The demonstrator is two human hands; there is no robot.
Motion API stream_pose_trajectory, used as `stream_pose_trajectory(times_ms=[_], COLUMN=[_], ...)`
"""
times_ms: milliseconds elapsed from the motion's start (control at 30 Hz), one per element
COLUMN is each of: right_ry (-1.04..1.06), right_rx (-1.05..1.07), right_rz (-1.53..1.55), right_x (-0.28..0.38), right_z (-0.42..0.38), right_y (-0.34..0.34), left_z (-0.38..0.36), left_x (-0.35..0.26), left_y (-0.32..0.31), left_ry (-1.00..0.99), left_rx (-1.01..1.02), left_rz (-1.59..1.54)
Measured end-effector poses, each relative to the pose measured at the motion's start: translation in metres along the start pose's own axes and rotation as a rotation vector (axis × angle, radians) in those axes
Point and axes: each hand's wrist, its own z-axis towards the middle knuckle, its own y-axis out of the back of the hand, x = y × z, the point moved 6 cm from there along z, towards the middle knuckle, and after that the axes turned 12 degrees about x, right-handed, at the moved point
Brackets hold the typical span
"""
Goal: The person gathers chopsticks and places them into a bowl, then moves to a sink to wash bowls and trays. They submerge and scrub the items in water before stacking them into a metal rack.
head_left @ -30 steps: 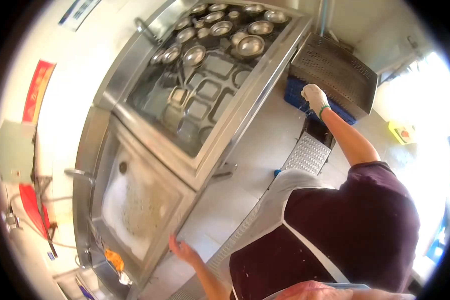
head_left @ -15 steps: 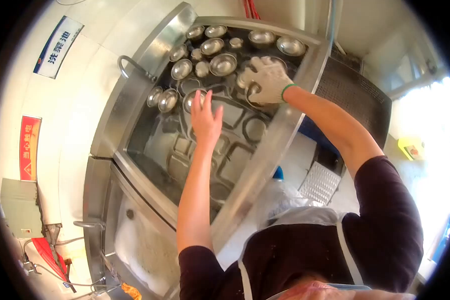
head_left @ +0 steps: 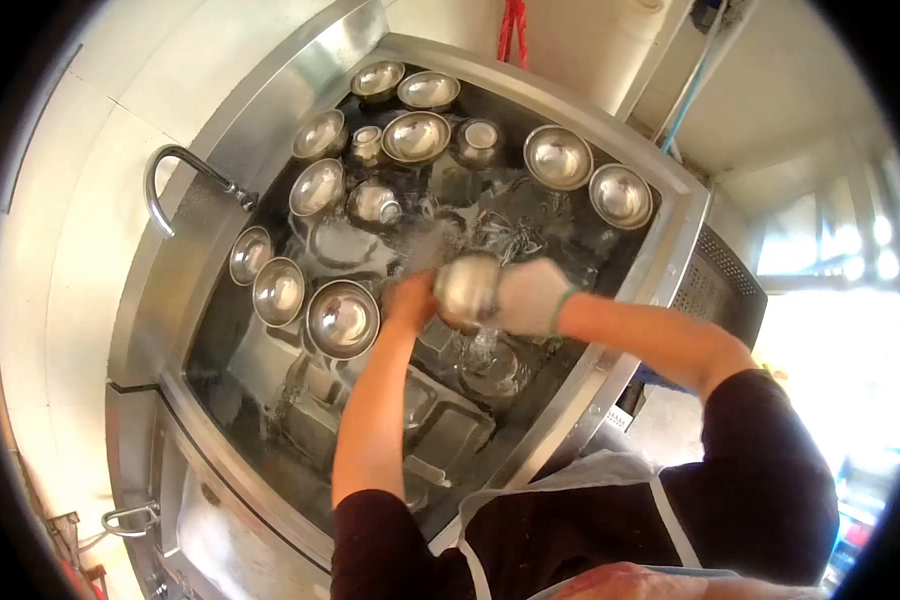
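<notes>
Above the water of the metal sink [head_left: 625,345], a shiny metal bowl [head_left: 467,291] is between my two hands, blurred by motion. My right hand [head_left: 532,297], in a pale glove with a green cuff, grips the bowl's right side. My bare left hand [head_left: 411,300] is at its left side, its fingers smeared by motion. Water drips beneath the bowl. Just left of my left hand, another metal bowl [head_left: 343,319] floats upright.
Several more bowls float along the far and left sides, among them one at the far right [head_left: 621,196]. A curved faucet [head_left: 185,160] rises at the left rim. Containers lie under the water. A perforated metal tray [head_left: 718,280] stands beyond the right rim.
My gloved right hand has moved from the far right part of the sink toward the middle and holds a bowl up. My left hand has left the floating bowl. The view has shifted.
</notes>
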Motion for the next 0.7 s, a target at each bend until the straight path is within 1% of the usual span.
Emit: stream_pose_trajectory(times_ms=[33,67,133,167,200,233,267,300,333,367,400,433,467,500,533,567,600,633,667,700], right_ry=[0.126,0.264,0.357,0.354,0.347,0.285,0.221,0.177,0.132,0.089,0.098,0.111,0.149,0.203,0.235,0.263,0.312,0.359,0.403,0.563], right_rx=[-0.231,-0.465,-0.7,-0.777,-0.854,-0.914,-0.972,-0.875,-0.777,-0.741,-0.681,-0.624,-0.507,-0.396,-0.243,-0.094,-0.116,-0.137,-0.155,-0.421], right_rz=[0.0,0.001,-0.04,-0.1,-0.156,-0.168,-0.177,-0.072,0.029,0.101,0.014,-0.073,-0.227,-0.372,-0.429,-0.494,-0.429,-0.365,-0.292,-0.234], right_x=[-0.008,-0.031,-0.077,-0.095,-0.109,-0.122,-0.134,-0.144,-0.151,-0.14,-0.129,-0.117,-0.108,-0.099,-0.09,-0.084,-0.082,-0.084,-0.087,-0.092], right_z=[-0.016,-0.027,-0.031,-0.029,-0.024,0.004,0.031,0.075,0.11,0.127,0.153,0.178,0.194,0.208,0.205,0.198,0.178,0.152,0.134,0.123], right_y=[0.022,0.045,0.091,0.114,0.133,0.135,0.136,0.133,0.132,0.132,0.119,0.106,0.091,0.077,0.072,0.073,0.091,0.113,0.133,0.16], left_z=[-0.016,-0.029,-0.055,-0.052,-0.05,-0.039,-0.026,-0.005,0.033,0.068,0.089,0.097,0.104,0.11,0.109,0.104,0.094,0.069,0.043,0.021], left_x=[0.003,-0.004,-0.02,-0.025,-0.036,-0.043,-0.061,-0.073,-0.072,-0.067,-0.064,-0.061,-0.058,-0.042,-0.026,-0.01,0.006,0.007,0.005,0.004], left_y=[0.002,0.022,0.068,0.093,0.127,0.156,0.187,0.211,0.219,0.215,0.203,0.189,0.169,0.144,0.118,0.096,0.076,0.08,0.1,0.135], left_ry=[0.146,0.115,0.063,0.056,-0.014,0.021,-0.125,-0.238,-0.231,-0.1,0.089,0.064,0.036,0.019,0.003,0.081,0.161,0.193,0.219,0.23], left_rx=[0.172,0.118,0.001,-0.14,-0.308,-0.443,-0.681,-0.81,-0.81,-0.775,-0.573,-0.524,-0.47,-0.367,-0.257,-0.059,0.129,0.147,0.17,0.048], left_rz=[0.175,0.137,0.06,0.047,-0.064,-0.2,-0.055,0.019,0.139,0.199,0.198,0.245,0.294,0.256,0.214,0.123,0.023,0.068,0.117,-0.046])
